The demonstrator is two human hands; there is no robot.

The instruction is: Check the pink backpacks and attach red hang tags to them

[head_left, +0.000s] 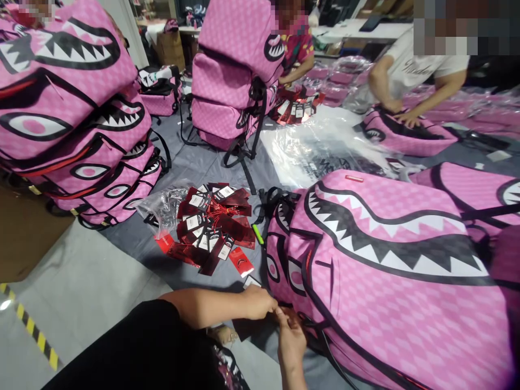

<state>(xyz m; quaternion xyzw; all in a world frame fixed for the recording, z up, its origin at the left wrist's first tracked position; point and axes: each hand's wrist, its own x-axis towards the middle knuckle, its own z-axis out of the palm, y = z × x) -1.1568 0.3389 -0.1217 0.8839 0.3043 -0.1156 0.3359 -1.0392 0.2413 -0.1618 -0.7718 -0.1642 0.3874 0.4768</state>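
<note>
Pink backpack (406,314) lies onscreen just right of the left hand (258,302) and right hand (292,333), together at the fingers (their grip, I can't tell), left forearm stretched sideways.

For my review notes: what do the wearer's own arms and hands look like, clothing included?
The left hand and right hand are bare, with no gloves. A loose, plain black sleeve covers the upper left arm, leaving the left forearm uncovered. The right forearm is bare where it shows; any sleeve there lies outside the picture.
</note>
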